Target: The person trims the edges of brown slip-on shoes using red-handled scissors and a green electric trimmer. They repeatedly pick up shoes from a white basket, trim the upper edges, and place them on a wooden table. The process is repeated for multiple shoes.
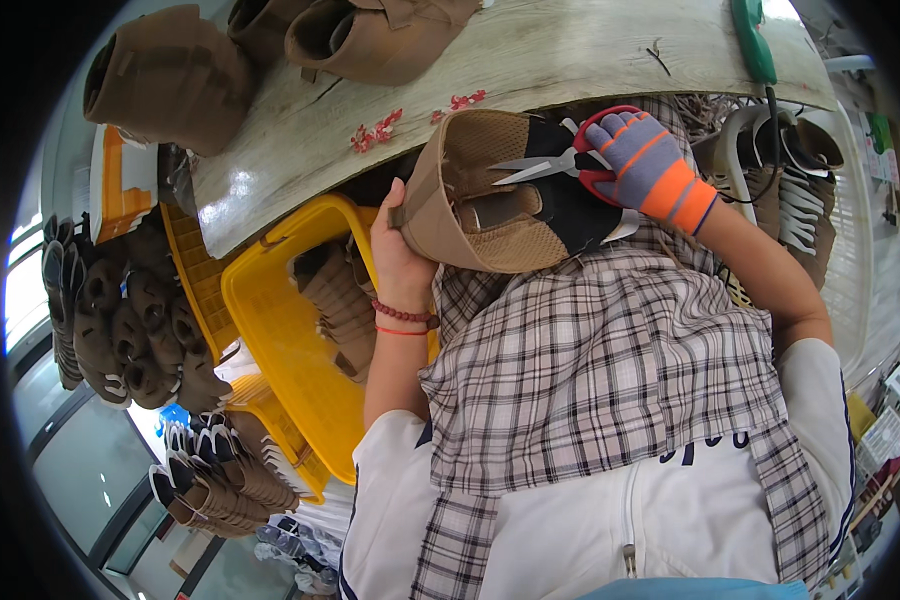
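A tan fabric shoe upper [432,215] with mesh lining and a black section rests in my lap at the table's front edge, its inside facing up. My bare left hand [400,245] grips its left side, fingers partly hidden behind the fabric. In a grey and orange striped glove, my right hand [645,165] is closed on the red handles of a pair of scissors [555,163]. The scissor blades stand apart and point left, over the opening of the upper. From this view I cannot tell whether they touch the lining.
Brown shoe uppers [175,80] stand on the wooden table [570,60], near red scraps [375,130] and a green-handled tool [755,40]. A yellow basket [300,370] holding uppers sits at my left. More shoe uppers [135,330] are stacked beyond it. A white crate [855,240] is at right.
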